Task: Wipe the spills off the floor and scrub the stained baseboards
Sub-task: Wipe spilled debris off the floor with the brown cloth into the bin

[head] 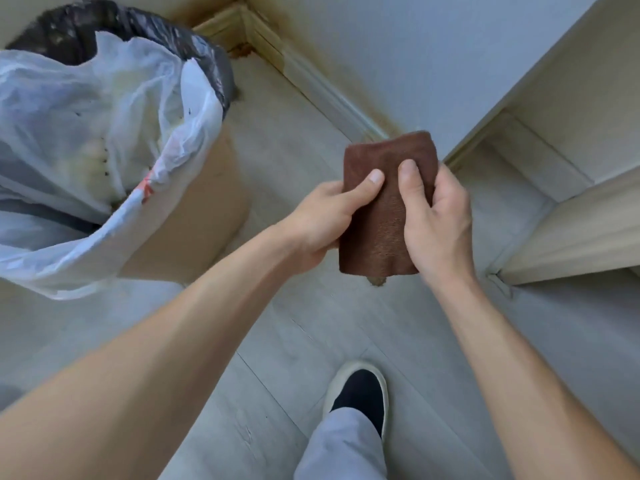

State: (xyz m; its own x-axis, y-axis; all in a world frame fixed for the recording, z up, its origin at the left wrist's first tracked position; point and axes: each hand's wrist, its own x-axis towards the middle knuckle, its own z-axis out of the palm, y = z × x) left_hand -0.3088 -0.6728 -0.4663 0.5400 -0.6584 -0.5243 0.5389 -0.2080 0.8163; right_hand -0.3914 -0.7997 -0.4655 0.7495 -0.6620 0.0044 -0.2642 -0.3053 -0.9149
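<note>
A folded brown cloth (384, 216) is held upright in front of me, above the floor. My left hand (322, 220) grips its left edge with the thumb on the front. My right hand (436, 220) grips its right edge, thumb also on the front. A white baseboard (311, 77) runs along the wall into the far corner, where it is stained yellow-brown (242, 32). A small brownish spot (378, 281) lies on the grey plank floor (294, 341), just below the cloth's lower edge.
A cardboard box (194, 216) lined with a white plastic bag (86, 133) over a black bag stands at the left. A door frame and white trim (568, 237) lie at the right. My shoe (360, 396) and trouser leg are below.
</note>
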